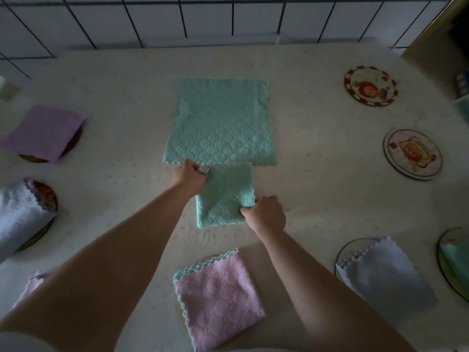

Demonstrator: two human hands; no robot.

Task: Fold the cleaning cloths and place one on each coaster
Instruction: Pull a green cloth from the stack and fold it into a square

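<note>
Already several coasters carry folded cloths; both hands (225, 196) pinch a folded green cloth (225, 196), two bare coasters (370, 85) waiting at two o'clock.

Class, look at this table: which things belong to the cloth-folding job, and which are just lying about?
Part of the job:
folded green cloth, gripped by left hand and right hand
flat green cloth
two bare coasters
pink cloth on its coaster

Lying about:
tiled wall
unclear pale object at left edge
</note>
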